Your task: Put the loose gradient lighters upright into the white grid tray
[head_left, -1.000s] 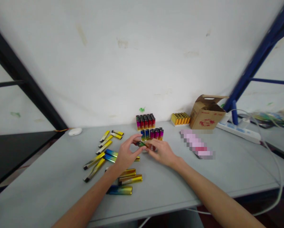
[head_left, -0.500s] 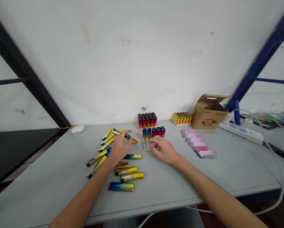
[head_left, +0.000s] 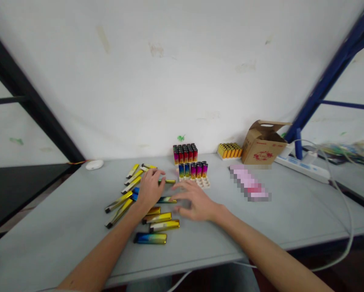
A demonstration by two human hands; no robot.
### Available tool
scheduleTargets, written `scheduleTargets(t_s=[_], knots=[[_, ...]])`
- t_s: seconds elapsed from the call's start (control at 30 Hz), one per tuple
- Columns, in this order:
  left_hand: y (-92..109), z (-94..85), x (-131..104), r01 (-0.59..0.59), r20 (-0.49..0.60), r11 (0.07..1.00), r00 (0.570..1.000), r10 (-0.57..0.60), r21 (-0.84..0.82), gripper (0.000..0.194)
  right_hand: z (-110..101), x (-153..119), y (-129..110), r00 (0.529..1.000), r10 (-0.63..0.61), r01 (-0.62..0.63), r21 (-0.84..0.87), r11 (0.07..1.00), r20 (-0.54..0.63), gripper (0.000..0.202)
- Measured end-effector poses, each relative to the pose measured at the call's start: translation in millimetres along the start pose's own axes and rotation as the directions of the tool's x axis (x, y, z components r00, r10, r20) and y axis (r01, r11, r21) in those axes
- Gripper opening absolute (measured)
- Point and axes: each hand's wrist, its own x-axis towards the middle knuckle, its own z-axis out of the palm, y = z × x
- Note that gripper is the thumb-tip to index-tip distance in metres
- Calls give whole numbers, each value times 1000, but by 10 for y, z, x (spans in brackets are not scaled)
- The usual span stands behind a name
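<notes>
Several lighters lie loose on the grey table, among them a blue-yellow lighter [head_left: 151, 238] near the front. My left hand [head_left: 151, 187] is over the loose lighters, fingers curled around one end of a green-yellow lighter [head_left: 170, 181]; the grip is partly hidden. Just to the right, my right hand [head_left: 192, 198] is spread, thumb and fingers apart, with nothing between them. Behind it stands a white tray [head_left: 204, 183] holding upright blue and purple lighters [head_left: 199, 169] in its back rows, with bare slots at the front.
A full block of red-purple lighters [head_left: 185, 154] stands by the wall. To its right are a tray of yellow lighters [head_left: 230, 151], an open cardboard box [head_left: 263, 148], a blurred pink item [head_left: 249, 182] and a power strip [head_left: 302, 168]. A white case [head_left: 94, 165] lies left.
My right hand has left the tray and moved left and nearer, its fingers spreading. The green-yellow lighter has turned to lie more level by my left hand. The view has shifted slightly.
</notes>
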Motion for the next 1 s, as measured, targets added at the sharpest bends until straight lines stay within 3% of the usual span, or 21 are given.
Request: scheduleTargets(t_s=[0.1, 0.2, 0.5, 0.67, 0.83, 1.0], knots=[[-93, -6, 44, -16, -4, 999, 1000, 16, -46, 25, 50, 25, -95, 990, -61, 63, -9, 998, 129, 31], [-190, -50, 94, -54, -5, 992, 999, 54, -113, 27, 78, 29, -111, 983, -49, 60, -60, 996, 179, 37], [-313, -99, 103, -179, 163, 964, 963, 213, -198, 29, 172, -9, -32, 989, 97, -73, -191, 979, 116, 49], [-337, -201, 135, -177, 241, 956, 942, 234, -234, 32, 58, 6, -12, 996, -9, 13, -44, 999, 86, 33], [-423, -291, 212, -95, 190, 972, 972, 138, -216, 32, 5, 13, -74, 946, -250, 227, 130, 965, 208, 42], [-471, -341, 240, -55, 70, 971, 995, 73, -232, 28, 93, -4, -44, 950, -196, 199, 13, 980, 242, 35]])
